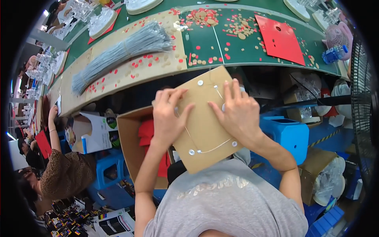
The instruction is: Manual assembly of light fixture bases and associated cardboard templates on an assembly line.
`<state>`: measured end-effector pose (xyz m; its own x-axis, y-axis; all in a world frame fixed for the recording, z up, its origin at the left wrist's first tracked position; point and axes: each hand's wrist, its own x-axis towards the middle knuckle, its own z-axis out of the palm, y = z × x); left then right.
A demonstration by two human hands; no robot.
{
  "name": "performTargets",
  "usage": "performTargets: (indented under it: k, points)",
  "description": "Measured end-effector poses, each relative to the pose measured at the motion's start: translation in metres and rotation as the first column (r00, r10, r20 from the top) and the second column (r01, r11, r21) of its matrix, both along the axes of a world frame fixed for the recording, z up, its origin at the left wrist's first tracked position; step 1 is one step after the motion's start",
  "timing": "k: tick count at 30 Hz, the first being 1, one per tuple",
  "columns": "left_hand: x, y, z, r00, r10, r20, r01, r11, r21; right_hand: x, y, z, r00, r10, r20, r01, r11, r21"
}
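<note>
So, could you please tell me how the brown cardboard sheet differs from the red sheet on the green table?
The brown cardboard sheet carries white round discs, while the red sheet shows dark holes. The left hand and right hand rest on the brown cardboard sheet; the red sheet lies untouched on the green table. Both are flat and roughly four-sided.

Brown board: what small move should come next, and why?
Probably lift the right hand slightly while the left hand steadies the brown board: the white cord near the upper right corner disappears beneath the right hand, so its path there can't be checked.
</note>
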<state>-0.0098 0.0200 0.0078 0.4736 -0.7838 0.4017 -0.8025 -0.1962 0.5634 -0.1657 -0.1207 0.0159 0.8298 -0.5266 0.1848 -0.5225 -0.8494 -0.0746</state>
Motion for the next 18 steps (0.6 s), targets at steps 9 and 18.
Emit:
performTargets:
  k: [9, 18]
  points:
    - [-0.004, -0.007, -0.005, 0.980, -0.200, -0.005, 0.199, 0.974, -0.105, -0.005, -0.028, -0.027, 0.721, 0.288, 0.630, -0.533, 0.812, 0.238]
    - [-0.018, -0.012, -0.002, 0.992, -0.124, -0.020, 0.120, 0.980, -0.158, 0.006, -0.056, -0.021, 0.655, 0.383, 0.651, -0.673, 0.687, 0.273]
